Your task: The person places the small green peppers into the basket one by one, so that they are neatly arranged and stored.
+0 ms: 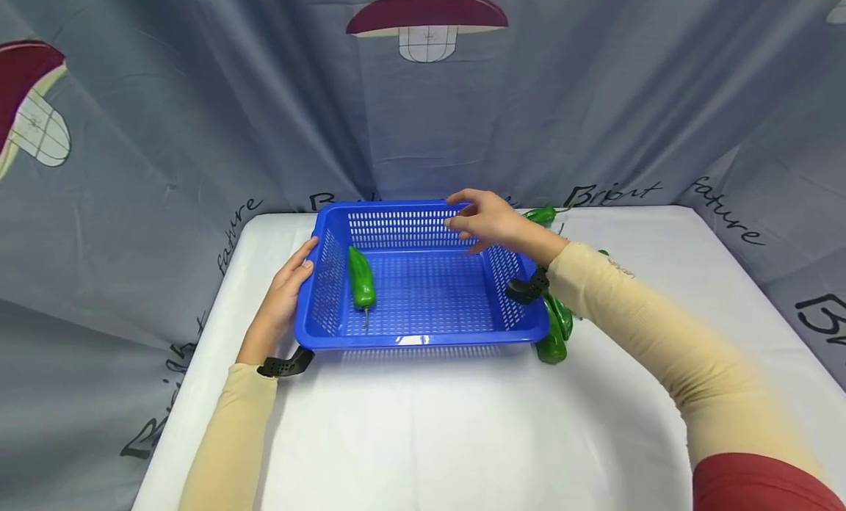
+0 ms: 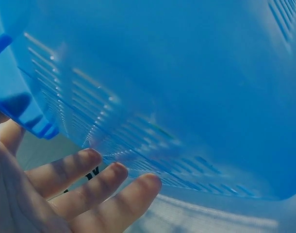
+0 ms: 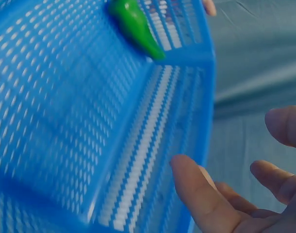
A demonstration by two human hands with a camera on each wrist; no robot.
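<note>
A blue plastic basket with slotted walls stands on the white table. Inside, near its left wall, lies one long green pepper, stem toward the person. My left hand is at the basket's left side, touching the rim; the left wrist view shows its fingers extended beside the outer wall. Above the basket's far right part is my right hand, holding nothing, its fingers spread and lightly bent. Several more green peppers lie just right of the basket, partly hidden by the right forearm and the basket.
Behind the table hangs a grey curtain printed with lamps and lettering. One pepper lies near the far edge, right of the basket. Each wrist carries a black camera mount.
</note>
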